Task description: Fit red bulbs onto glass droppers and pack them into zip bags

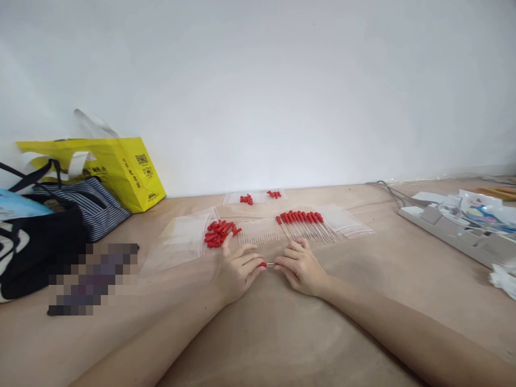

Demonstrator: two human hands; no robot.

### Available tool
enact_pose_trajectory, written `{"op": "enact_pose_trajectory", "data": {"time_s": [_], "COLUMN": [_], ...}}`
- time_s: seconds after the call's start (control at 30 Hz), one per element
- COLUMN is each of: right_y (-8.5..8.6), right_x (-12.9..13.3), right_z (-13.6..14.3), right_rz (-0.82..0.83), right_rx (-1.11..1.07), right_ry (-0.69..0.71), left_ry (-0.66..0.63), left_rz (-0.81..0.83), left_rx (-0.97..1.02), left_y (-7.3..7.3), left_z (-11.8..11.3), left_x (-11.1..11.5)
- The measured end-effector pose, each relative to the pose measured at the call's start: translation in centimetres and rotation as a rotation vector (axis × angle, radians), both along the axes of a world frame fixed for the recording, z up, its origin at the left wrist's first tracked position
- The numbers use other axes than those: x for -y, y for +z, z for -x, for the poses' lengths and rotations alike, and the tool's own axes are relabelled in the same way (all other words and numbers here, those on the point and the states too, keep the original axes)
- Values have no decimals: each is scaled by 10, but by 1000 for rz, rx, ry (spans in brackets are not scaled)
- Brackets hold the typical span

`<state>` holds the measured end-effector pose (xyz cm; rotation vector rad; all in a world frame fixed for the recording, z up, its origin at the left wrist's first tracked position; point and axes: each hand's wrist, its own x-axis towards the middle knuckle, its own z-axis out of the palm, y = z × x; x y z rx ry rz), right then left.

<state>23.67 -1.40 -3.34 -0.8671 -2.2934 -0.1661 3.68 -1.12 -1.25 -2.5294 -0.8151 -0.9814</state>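
Observation:
My left hand (237,270) pinches a red rubber bulb (263,264), its open end facing right. My right hand (301,267) is closed on a thin clear glass tube (270,265), whose end meets the bulb or sits just inside it; fingers hide most of both. Beyond my left hand lies a pile of loose red bulbs (217,235). A row of bare glass tubes (258,231) lies to its right. Farther right, several droppers (302,217) lie side by side, red bulbs on their far ends.
Clear zip bags (183,236) lie under and around the parts, and small red bulbs (246,199) rest farther back near the wall. At left stand a yellow bag (133,174), a striped pouch (91,207) and a black bag (48,247). A white power strip (443,231) lies at right.

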Motion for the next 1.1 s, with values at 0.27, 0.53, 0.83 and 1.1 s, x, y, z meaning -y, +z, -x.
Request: {"op": "enact_pose_trajectory", "data": {"time_s": [0.27,0.53,0.83,1.1], "right_y": [0,3,12,20], "right_x": [-1,-4,-3,-53], "right_z": [2,1,-7,2], "right_rz": [109,185,70,324], "right_rx": [-71,-37,182,-56], "right_ry": [71,61,-87,-629], "left_ry": [-49,-21,89,332], "left_rz": [77,67,64,254], "left_rx": [53,66,57,29], "left_y": [-1,2,-2,-9], "left_z": [-5,-4,4,16], "left_x": [4,2,-4,-10]}}
